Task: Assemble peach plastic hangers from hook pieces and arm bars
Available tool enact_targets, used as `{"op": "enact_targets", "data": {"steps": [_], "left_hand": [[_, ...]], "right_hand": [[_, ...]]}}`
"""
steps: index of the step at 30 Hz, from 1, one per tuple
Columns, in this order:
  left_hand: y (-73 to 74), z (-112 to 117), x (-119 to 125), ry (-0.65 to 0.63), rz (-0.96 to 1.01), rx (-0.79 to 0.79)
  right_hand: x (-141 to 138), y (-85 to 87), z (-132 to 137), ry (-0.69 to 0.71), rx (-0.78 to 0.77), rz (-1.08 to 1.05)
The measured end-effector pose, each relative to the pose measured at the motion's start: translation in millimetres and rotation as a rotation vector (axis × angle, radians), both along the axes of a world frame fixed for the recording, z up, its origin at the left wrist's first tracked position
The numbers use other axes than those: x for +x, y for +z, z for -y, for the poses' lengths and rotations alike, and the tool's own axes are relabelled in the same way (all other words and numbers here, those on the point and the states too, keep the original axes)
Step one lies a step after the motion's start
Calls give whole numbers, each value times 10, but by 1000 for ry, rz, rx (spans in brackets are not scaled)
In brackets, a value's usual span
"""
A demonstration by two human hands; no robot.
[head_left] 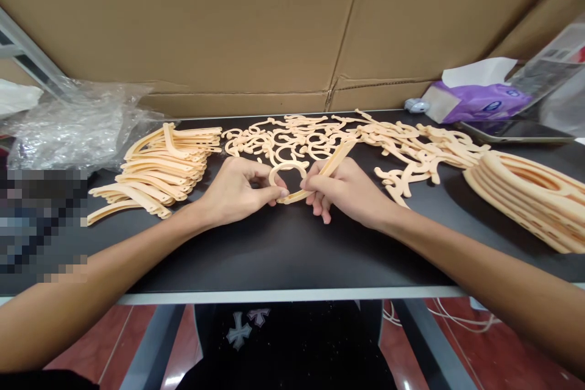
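At the middle of the desk, my left hand (242,191) pinches a cream plastic hanger hook (286,166), its round curve standing up between my hands. My right hand (342,192) has its fingers closed on a cream hanger arm (339,157), which slants up and to the right. A short cream length (296,196) spans from the left fingertips to the right fingers, touching the bottom of the hook. The fingers cover the spot where these parts meet, so I cannot tell if they are joined.
Stacked hanger arms (159,170) lie to the left. Loose hooks (292,134) spread behind my hands and rightward. A pile of cream oval-holed pieces (525,195) stands at right. Behind are bubble wrap (77,125), a purple tissue pack (484,100), a phone-like slab (516,131) and cardboard (228,24).
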State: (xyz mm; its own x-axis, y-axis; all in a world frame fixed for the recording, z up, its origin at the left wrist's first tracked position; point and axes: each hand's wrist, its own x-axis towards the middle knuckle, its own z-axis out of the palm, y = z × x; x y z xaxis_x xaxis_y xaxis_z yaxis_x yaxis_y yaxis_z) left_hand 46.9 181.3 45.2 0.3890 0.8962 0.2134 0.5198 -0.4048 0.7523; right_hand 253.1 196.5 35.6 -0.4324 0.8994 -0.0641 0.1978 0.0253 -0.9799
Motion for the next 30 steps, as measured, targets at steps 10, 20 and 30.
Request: {"op": "enact_targets", "data": {"steps": [10, 20, 30], "left_hand": [[96, -93, -87, 95, 180, 73], [148, -147, -155, 181, 273, 73], [124, -109, -113, 60, 293, 48]], "right_hand": [[89, 69, -111, -300, 298, -86], [215, 116, -151, -634, 915, 76], [65, 0, 45, -214, 1251, 387]]}}
